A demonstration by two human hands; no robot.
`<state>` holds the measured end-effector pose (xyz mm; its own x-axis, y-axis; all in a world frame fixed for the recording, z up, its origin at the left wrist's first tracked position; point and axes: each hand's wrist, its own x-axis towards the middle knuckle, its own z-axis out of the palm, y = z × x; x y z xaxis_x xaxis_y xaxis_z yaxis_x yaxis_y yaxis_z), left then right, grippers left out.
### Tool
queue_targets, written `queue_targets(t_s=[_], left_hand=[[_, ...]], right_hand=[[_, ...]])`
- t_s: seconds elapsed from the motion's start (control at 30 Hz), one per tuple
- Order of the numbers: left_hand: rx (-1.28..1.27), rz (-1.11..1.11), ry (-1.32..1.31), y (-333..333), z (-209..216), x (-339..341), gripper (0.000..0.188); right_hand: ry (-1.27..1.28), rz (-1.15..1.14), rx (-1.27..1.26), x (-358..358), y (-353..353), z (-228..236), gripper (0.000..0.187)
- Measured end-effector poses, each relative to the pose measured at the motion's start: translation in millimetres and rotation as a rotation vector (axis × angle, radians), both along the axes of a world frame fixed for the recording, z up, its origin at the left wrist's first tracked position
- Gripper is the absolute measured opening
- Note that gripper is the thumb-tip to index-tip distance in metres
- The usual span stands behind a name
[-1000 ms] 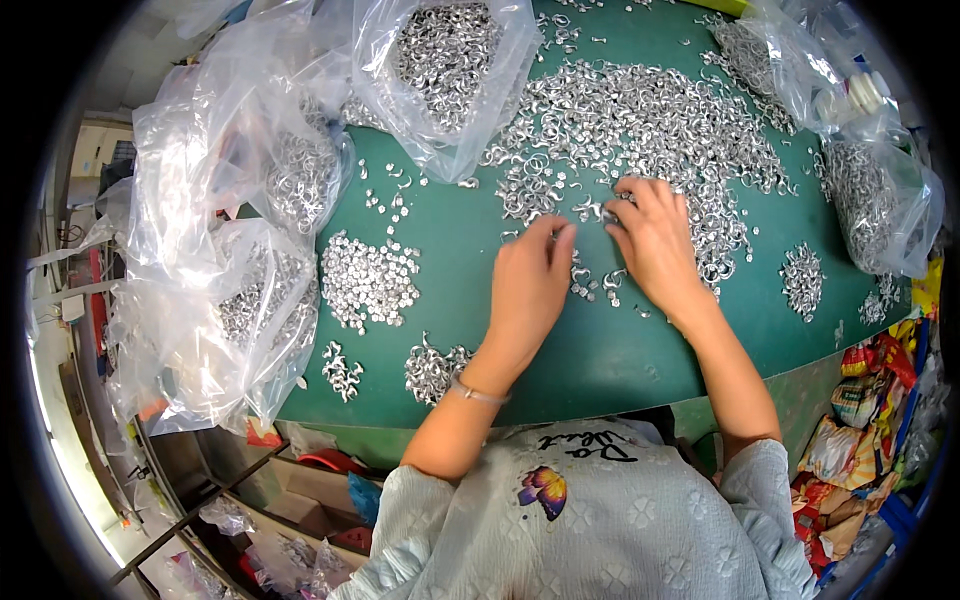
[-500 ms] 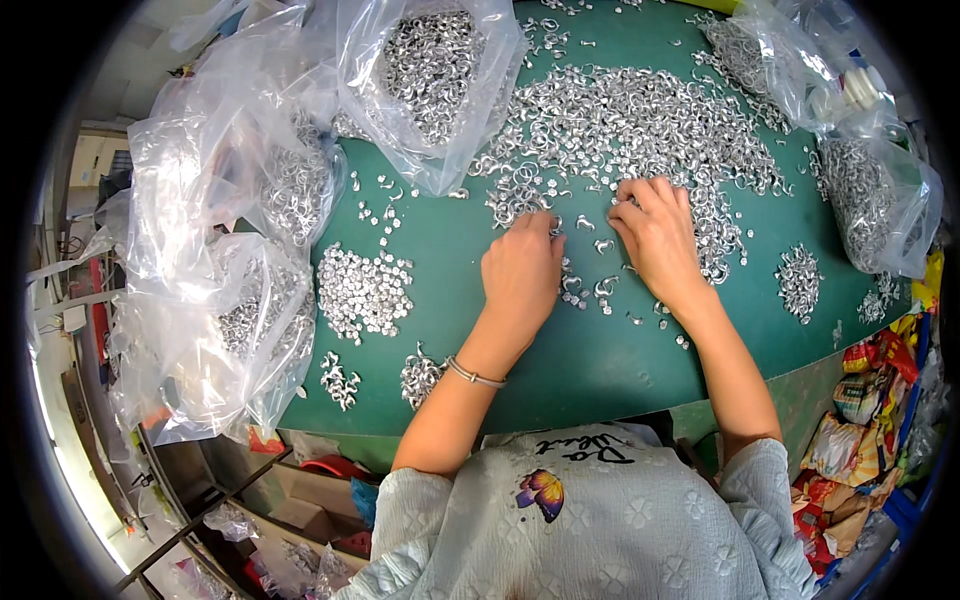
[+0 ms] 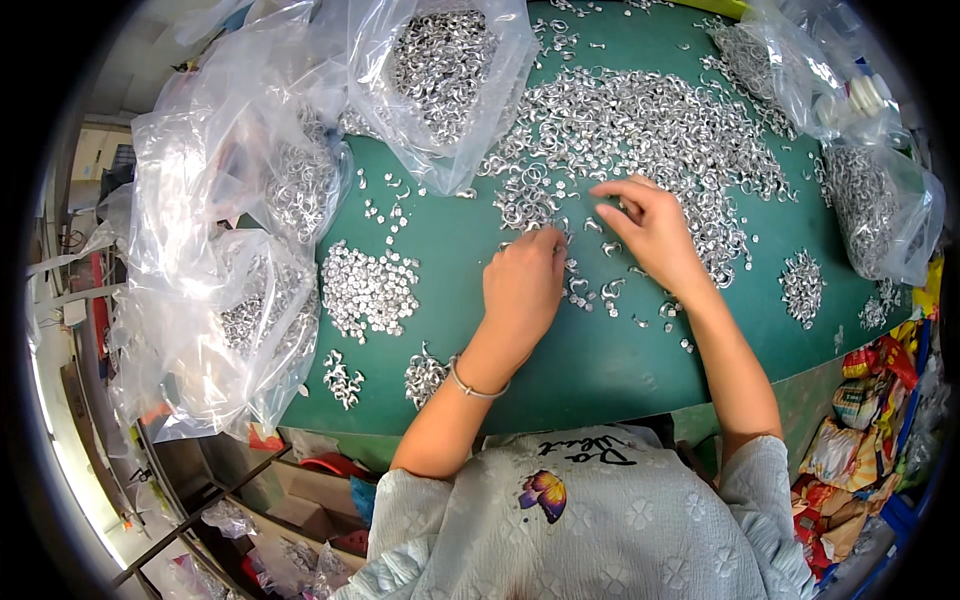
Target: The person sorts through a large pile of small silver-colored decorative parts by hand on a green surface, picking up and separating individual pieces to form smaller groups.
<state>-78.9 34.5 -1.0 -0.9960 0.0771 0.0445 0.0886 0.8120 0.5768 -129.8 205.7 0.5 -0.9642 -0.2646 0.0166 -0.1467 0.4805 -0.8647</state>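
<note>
A wide heap of small silvery metal pieces [image 3: 640, 120], many of them curved or ring-shaped, covers the far middle of the green table. My left hand [image 3: 524, 284] is closed, its fingertips bent down beside a small cluster of rings [image 3: 524, 198]; whatever it holds is hidden. To its right, my right hand [image 3: 655, 232] hovers at the near edge of the heap, thumb and forefinger apart, with nothing visible between them. Several loose curved pieces [image 3: 610, 292] lie on the table between and just below the hands.
At the left sits a pile of small round silvery pieces [image 3: 368, 288], with two smaller piles of curved pieces [image 3: 342, 380] [image 3: 425, 376] nearer me. Clear plastic bags of metal parts [image 3: 440, 80] stand at the back, left and right [image 3: 862, 205]. Another small pile [image 3: 801, 288] lies at right.
My right thumb and forefinger have spread apart and reach further left. My left hand has drawn slightly toward me, away from the ring cluster.
</note>
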Motion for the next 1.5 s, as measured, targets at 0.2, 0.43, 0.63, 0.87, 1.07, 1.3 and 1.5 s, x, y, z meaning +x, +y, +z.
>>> queue_targets(t_s=[0.2, 0.43, 0.63, 0.87, 1.07, 1.3, 1.5], left_hand=[[0.063, 0.047, -0.035, -2.4, 13.6, 4.0, 0.010], [0.031, -0.069, -0.023, -8.6, 3.0, 24.0, 0.011], [0.139, 0.093, -0.067, -11.0, 12.3, 31.0, 0.010], [1.364, 0.354, -0.902, -9.1, 22.3, 28.8, 0.030], [1.068, 0.164, -0.556, -21.5, -1.2, 51.3, 0.024], [0.242, 0.156, -0.164, -3.6, 9.3, 50.9, 0.014], [0.096, 0.131, -0.074, -8.7, 3.2, 52.7, 0.017]], right_hand=[[0.426, 0.096, 0.418, 5.6, -15.5, -7.1, 0.013], [0.371, 0.056, 0.374, 24.2, -2.7, 5.7, 0.012], [0.455, 0.126, 0.402, 7.1, -28.3, -12.6, 0.014], [-0.043, 0.303, -0.040, 41.0, -13.2, 30.1, 0.019], [-0.041, -0.131, 0.093, 60.7, 12.6, 28.2, 0.011], [0.297, 0.047, 0.295, 66.9, -14.8, -8.6, 0.007], [-0.020, 0.032, 0.181, 65.1, 1.3, 8.0, 0.005]])
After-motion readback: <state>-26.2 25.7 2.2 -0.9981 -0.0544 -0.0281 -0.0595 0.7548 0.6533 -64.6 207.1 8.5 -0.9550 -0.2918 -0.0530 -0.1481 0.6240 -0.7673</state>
